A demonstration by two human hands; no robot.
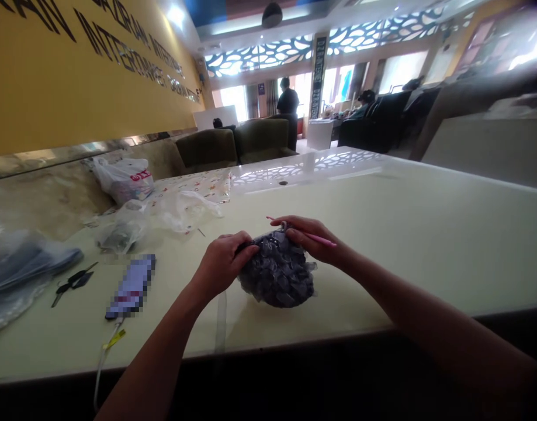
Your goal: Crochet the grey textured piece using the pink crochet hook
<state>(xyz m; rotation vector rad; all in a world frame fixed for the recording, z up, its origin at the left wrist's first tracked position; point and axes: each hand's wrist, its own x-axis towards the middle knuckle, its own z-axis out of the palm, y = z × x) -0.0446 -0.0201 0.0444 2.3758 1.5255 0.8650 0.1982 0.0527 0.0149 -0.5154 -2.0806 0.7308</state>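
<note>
A rounded grey crochet piece (279,272), covered in ruffled, partly sheer ribbon, is held just over the near part of the table. My left hand (227,257) pinches its upper left edge between thumb and fingers. At the upper right edge, my right hand (312,234) grips a pink crochet hook (318,238), whose tip pokes out past the index finger. Some fingers of that hand also touch the piece's rim. A pale, sheer ribbon strip (221,321) hangs below the left side of the piece toward the table's front edge.
On the left of the table (408,234) lie a blurred-out phone (132,286) with a white cable (99,368), keys (73,283) and clear plastic bags (121,231). A white carrier bag (125,178) stands farther back. Green chairs (207,149) and people are beyond the table.
</note>
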